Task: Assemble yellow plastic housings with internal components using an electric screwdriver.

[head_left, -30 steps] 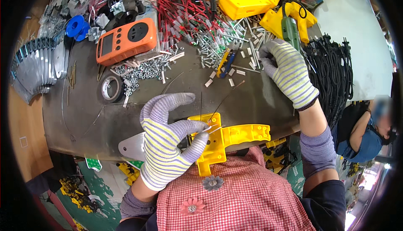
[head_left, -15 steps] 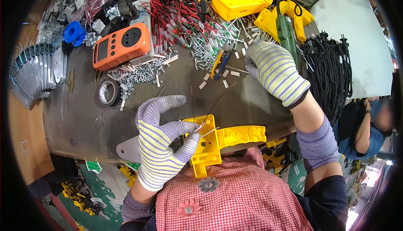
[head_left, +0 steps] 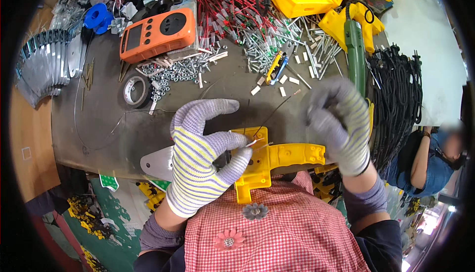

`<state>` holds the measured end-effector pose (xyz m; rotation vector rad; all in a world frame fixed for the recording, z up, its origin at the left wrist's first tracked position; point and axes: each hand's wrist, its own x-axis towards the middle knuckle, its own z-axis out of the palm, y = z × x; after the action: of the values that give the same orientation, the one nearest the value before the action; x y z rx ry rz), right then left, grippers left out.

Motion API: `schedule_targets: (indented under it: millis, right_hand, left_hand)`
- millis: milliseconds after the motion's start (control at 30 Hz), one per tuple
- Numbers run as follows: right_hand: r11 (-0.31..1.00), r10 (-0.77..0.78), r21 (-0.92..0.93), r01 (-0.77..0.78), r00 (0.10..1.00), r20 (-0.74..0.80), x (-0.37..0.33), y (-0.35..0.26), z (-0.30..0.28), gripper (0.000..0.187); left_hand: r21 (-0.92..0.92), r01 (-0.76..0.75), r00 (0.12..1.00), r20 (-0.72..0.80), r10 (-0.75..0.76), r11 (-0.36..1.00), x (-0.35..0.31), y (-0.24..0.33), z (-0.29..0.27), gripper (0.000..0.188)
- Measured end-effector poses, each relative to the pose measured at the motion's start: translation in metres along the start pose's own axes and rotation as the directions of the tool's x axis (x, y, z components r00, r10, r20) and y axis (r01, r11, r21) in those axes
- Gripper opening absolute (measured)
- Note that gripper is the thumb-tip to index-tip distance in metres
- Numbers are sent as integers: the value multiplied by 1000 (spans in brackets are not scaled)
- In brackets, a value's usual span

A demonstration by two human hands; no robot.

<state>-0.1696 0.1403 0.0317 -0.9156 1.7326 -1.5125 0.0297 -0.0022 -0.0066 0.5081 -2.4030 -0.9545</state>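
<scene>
My left hand (head_left: pixel 203 158), in a striped knit glove, pinches a thin white wire (head_left: pixel 255 142) between thumb and fingertip. It does so over a yellow plastic housing half (head_left: pixel 296 156) that lies at the table's near edge, against the apron. From the housing a thin dark wire (head_left: pixel 276 111) rises toward the upper right. My right hand (head_left: pixel 341 123), gloved alike, hangs right of that wire with curled fingers. Motion smears its fingertips, so anything between them does not show. A flat grey metal blade (head_left: pixel 157 164) sticks out left of my left hand.
An orange meter (head_left: pixel 157 34), a tape roll (head_left: pixel 136 92) and heaped nuts and screws stand behind. Small pliers (head_left: pixel 276 69) lie mid-table. To the right are a green electric screwdriver (head_left: pixel 355 57), black cords (head_left: pixel 396 94) and a seated person (head_left: pixel 420 160).
My right hand has come down and nearer from beside the green screwdriver, toward the housing. My left hand keeps its pinch on the wire. The whole view has shifted slightly.
</scene>
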Motion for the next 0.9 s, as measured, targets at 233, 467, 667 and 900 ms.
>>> schedule_targets:
  millis: [233,467,667,900]
  right_hand:
    - [985,-138,-73,157,967,214,-1,18,23,14]
    - [960,-176,-163,228,943,284,3,10,24,15]
    - [860,-283,-295,417,870,404,6,7,32,16]
    - [831,-265,-337,443,848,459,11,6,38,16]
  left_hand:
    - [-10,-13,999,-44,13,1000,-1,-1,1,15]
    - [-4,-43,998,-37,43,999,-2,0,0,15]
    - [47,-83,997,7,82,995,0,1,-3,17]
    - [112,-61,998,41,57,992,-2,0,-9,18]
